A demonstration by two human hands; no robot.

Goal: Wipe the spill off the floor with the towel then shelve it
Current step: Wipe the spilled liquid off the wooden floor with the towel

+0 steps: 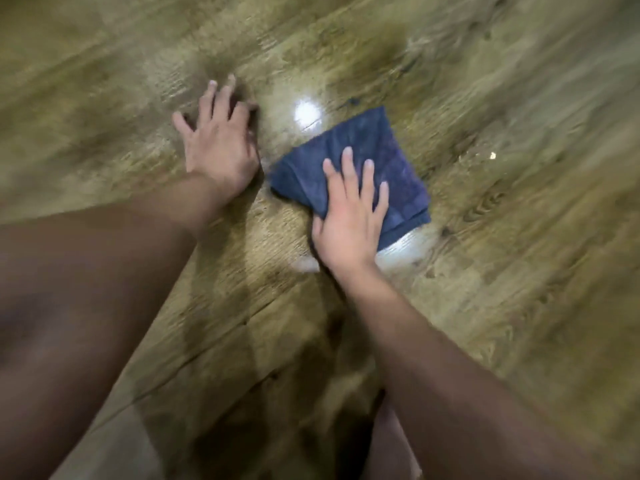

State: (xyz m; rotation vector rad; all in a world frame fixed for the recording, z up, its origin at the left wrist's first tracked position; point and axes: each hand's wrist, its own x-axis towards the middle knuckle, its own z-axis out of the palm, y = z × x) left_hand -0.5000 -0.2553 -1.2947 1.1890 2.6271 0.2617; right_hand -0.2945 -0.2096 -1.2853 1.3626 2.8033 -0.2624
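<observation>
Folded blue towel (353, 168) lying on wood-grain floor (519, 289) right of frame center, right hand (349, 216) pressing flat on it with fingers spread, left hand (218, 140) resting spread on bare floor beside it, wet sheen (401, 249) showing at towel's lower edge.

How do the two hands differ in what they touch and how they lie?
The right hand lies flat on the folded blue towel, fingers fairly close together; the left hand rests on the bare floor beside the towel, touching no cloth. The left hand's fingers are spread wider than the right's. Both are palm down with straight fingers, gripping nothing.
</observation>
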